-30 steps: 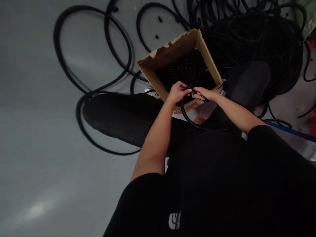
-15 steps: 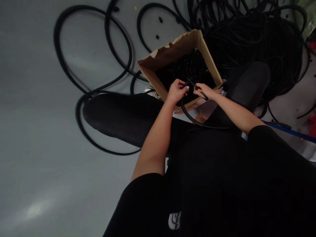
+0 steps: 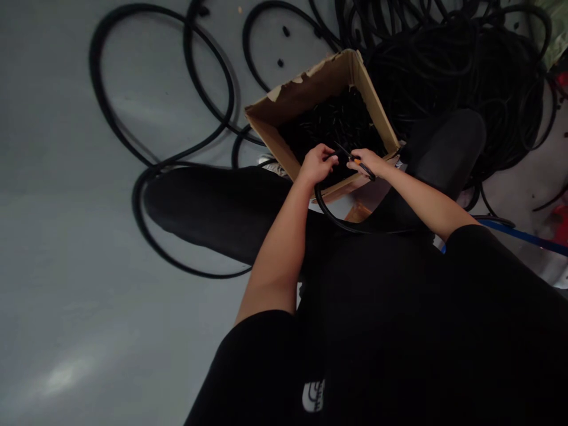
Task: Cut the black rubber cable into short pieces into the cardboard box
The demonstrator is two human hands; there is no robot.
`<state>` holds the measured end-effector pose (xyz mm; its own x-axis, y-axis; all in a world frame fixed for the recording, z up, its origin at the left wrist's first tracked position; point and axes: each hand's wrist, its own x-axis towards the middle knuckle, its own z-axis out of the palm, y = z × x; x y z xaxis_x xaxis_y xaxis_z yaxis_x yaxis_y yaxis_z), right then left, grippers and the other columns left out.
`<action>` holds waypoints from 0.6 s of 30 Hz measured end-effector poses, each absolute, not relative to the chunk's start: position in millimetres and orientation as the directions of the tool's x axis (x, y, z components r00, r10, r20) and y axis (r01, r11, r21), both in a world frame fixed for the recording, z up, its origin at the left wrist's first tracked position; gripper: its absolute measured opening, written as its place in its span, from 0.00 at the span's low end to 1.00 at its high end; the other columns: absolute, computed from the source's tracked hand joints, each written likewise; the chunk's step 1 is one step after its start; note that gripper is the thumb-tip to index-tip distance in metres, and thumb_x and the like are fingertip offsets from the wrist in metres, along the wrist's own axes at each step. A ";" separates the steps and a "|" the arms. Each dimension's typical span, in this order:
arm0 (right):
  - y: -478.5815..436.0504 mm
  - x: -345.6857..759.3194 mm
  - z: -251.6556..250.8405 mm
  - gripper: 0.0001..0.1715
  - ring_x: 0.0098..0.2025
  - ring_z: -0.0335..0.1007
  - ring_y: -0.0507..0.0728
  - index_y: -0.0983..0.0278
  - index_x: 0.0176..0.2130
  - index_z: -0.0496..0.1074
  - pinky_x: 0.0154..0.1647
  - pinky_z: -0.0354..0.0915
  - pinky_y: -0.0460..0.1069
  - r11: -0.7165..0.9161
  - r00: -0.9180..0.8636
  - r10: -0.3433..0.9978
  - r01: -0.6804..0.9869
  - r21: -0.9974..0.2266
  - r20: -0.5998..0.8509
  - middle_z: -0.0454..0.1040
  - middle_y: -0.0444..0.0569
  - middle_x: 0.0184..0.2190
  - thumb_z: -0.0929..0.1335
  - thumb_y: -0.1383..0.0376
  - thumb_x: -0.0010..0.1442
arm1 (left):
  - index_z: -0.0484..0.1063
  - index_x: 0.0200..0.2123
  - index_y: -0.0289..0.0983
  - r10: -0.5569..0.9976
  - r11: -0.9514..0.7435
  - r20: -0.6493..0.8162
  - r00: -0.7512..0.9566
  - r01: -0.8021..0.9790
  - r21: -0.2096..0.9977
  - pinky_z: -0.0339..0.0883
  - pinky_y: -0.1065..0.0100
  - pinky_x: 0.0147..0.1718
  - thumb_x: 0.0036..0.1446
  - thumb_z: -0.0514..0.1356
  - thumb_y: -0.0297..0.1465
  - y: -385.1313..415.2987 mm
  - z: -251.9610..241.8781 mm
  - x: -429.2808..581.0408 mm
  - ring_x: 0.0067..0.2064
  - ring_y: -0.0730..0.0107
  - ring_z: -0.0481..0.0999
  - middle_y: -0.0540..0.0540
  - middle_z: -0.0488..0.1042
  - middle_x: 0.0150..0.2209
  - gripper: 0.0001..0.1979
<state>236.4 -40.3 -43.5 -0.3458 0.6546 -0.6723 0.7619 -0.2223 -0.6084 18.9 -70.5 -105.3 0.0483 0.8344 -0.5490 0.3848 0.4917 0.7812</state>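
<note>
Swung leftward, a black rubber cable (image 3: 326, 216) loops below the hands, held close together above an open cardboard box (image 3: 310, 89) at centre frame: left hand (image 3: 316, 165) clamped on the cable, right hand (image 3: 369, 163) pinching a short orange-marked black piece (image 3: 357, 160).

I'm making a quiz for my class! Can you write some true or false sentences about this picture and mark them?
1. The open cardboard box holds lots of small black pieces. True.
2. The left hand grips a black cable. True.
3. The big pile of black cable is inside the box. False: it lies on the grey floor, beyond the box.
4. The right hand holds a red apple. False: it pinches a thin black piece with an orange part.
</note>
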 end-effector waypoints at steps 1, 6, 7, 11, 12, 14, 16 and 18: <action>-40.8 236.2 -43.7 0.13 0.29 0.69 0.53 0.60 0.39 0.71 0.37 0.62 0.47 -0.204 -0.347 0.661 0.770 -0.604 -0.665 0.69 0.38 0.25 0.74 0.67 0.78 | 0.73 0.45 0.43 0.843 0.480 -0.537 0.035 0.402 0.780 0.83 0.57 0.47 0.65 0.70 0.29 -70.6 -105.8 17.3 0.38 0.58 0.83 0.45 0.84 0.38 0.10; -46.0 235.6 -47.8 0.17 0.29 0.71 0.53 0.59 0.37 0.69 0.36 0.62 0.46 -0.196 -0.354 0.657 0.773 -0.604 -0.666 0.70 0.38 0.24 0.74 0.66 0.79 | 0.73 0.44 0.45 0.886 0.424 -0.461 -0.044 0.478 0.769 0.82 0.54 0.62 0.65 0.71 0.30 -69.7 -107.7 9.6 0.54 0.49 0.86 0.43 0.85 0.41 0.10; -46.5 235.8 -48.8 0.17 0.28 0.71 0.54 0.58 0.37 0.69 0.36 0.62 0.46 -0.208 -0.352 0.648 0.772 -0.601 -0.676 0.71 0.38 0.24 0.74 0.66 0.79 | 0.73 0.44 0.45 0.884 0.426 -0.465 -0.043 0.482 0.765 0.81 0.53 0.64 0.65 0.71 0.30 -69.9 -107.2 9.9 0.55 0.48 0.86 0.43 0.85 0.42 0.10; -44.7 236.2 -53.6 0.16 0.31 0.73 0.54 0.59 0.37 0.70 0.38 0.64 0.46 -0.193 -0.347 0.618 0.803 -0.564 -0.705 0.73 0.39 0.25 0.74 0.67 0.79 | 0.74 0.47 0.44 0.850 0.464 -0.525 -0.042 0.531 0.709 0.78 0.48 0.69 0.64 0.70 0.26 -72.1 -100.5 16.4 0.60 0.45 0.86 0.39 0.86 0.48 0.11; -43.9 236.1 -54.8 0.16 0.32 0.75 0.54 0.59 0.37 0.71 0.39 0.64 0.46 -0.177 -0.348 0.620 0.811 -0.557 -0.704 0.74 0.40 0.26 0.75 0.67 0.79 | 0.75 0.48 0.43 0.844 0.472 -0.534 -0.049 0.543 0.695 0.77 0.46 0.70 0.64 0.70 0.26 -72.4 -98.1 18.0 0.62 0.44 0.86 0.37 0.86 0.50 0.12; -42.8 235.3 -56.3 0.16 0.33 0.76 0.54 0.59 0.38 0.71 0.39 0.65 0.46 -0.167 -0.348 0.621 0.817 -0.552 -0.703 0.75 0.41 0.28 0.75 0.68 0.79 | 0.75 0.49 0.43 0.836 0.484 -0.545 -0.063 0.552 0.679 0.77 0.44 0.72 0.64 0.70 0.25 -72.6 -94.4 19.6 0.64 0.41 0.85 0.36 0.85 0.52 0.13; -43.1 234.2 -56.8 0.16 0.31 0.75 0.54 0.59 0.39 0.70 0.36 0.65 0.45 -0.199 -0.338 0.608 0.811 -0.551 -0.718 0.75 0.40 0.29 0.76 0.69 0.79 | 0.76 0.51 0.43 0.835 0.488 -0.546 -0.066 0.546 0.681 0.77 0.44 0.72 0.64 0.71 0.25 -72.1 -94.2 19.1 0.65 0.41 0.85 0.37 0.85 0.53 0.14; -44.6 233.0 -56.7 0.16 0.28 0.73 0.53 0.58 0.41 0.68 0.33 0.65 0.45 -0.265 -0.318 0.597 0.788 -0.555 -0.737 0.73 0.38 0.27 0.76 0.70 0.80 | 0.76 0.51 0.43 0.842 0.481 -0.537 -0.059 0.533 0.696 0.78 0.45 0.71 0.65 0.71 0.26 -71.7 -98.6 17.1 0.63 0.42 0.85 0.37 0.84 0.52 0.15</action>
<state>233.0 -44.6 -56.7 -0.3182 0.5968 -0.7366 0.7883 -0.2651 -0.5553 17.1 -71.7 -98.6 -0.0591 0.8416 -0.5368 0.5329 0.4813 0.6959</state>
